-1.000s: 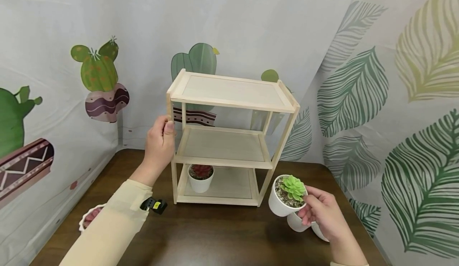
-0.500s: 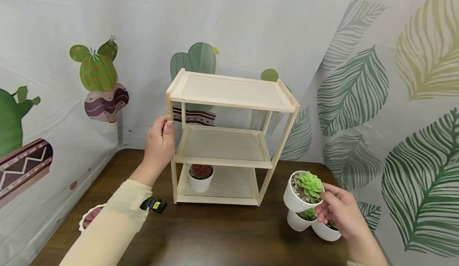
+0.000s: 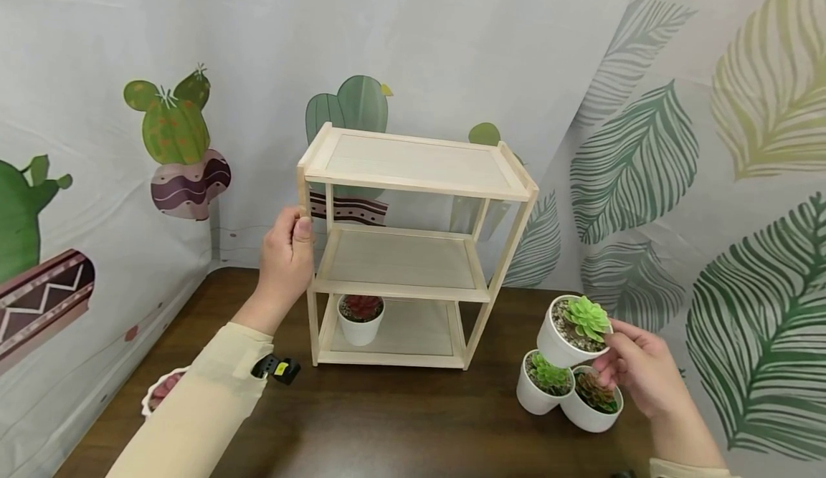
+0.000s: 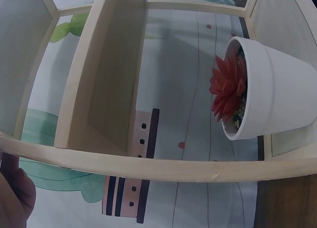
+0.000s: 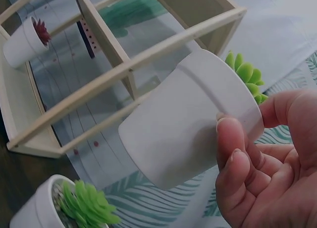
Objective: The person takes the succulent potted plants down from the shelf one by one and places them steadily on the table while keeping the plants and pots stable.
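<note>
My left hand (image 3: 287,256) grips the left front post of a three-tier wooden shelf (image 3: 413,163). With thumb and fingers at its rim, my right hand (image 3: 645,367) pinches a white pot holding a bright green succulent (image 3: 564,335). That pot hangs in the air, slightly tilted, right of the shelf. Below it on the table stand a green succulent pot (image 3: 538,395) and a reddish-green succulent pot (image 3: 590,421), side by side. A red succulent pot (image 3: 360,331) sits on the shelf's bottom tier at the left; in the left wrist view its white wall (image 4: 282,89) shows large.
The dark wooden table (image 3: 387,428) carries everything. A scalloped white dish (image 3: 155,395) with pinkish contents is at the left, partly behind my left sleeve (image 3: 200,399). Printed curtains (image 3: 452,41) with cactus and leaf patterns stand behind and at both sides.
My right hand has moved right and slightly up with the green succulent pot, away from the shelf. The two pots below have come into fuller view. My left hand stays on the post.
</note>
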Tool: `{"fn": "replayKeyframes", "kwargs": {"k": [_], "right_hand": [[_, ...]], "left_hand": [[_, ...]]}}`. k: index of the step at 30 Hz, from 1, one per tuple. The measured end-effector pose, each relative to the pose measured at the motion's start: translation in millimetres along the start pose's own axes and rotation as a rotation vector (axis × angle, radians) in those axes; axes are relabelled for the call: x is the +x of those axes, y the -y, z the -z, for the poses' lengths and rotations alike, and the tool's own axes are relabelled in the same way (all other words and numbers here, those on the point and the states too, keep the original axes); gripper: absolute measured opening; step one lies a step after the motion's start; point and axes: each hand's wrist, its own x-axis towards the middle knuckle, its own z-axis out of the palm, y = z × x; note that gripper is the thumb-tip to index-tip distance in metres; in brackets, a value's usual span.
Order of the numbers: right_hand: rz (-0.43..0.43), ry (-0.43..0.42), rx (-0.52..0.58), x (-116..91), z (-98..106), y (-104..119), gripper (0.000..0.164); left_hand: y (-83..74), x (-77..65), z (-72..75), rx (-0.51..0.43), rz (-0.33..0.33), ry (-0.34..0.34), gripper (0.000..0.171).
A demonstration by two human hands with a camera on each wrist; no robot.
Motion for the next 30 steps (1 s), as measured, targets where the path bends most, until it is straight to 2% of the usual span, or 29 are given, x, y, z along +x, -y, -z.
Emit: {"fn": "replayKeyframes", "kwargs": {"k": [6, 15, 23, 30], "right_hand": [[0.013, -0.016, -0.002, -5.8, 14.0, 1.4, 0.045], [-0.026, -0.059, -0.024, -18.0, 30.5, -1.7, 0.044], [-0.018, -0.053, -0.032, -29.7, 37.6, -9.6, 0.046], [-0.057, -0.024, -0.041, -40.0, 43.8, -17.0, 0.045]], "left_hand": [[0.1, -0.2, -0.7, -0.004, -0.01, -0.013, 0.039], [0.3, 0.0, -1.2, 0.001, -0.017, -0.02, 0.036], [0.8, 0.9, -0.3, 0.005, -0.026, -0.026, 0.039], [0.8, 0.6, -1.0, 0.008, -0.022, -0.021, 0.039]]}}
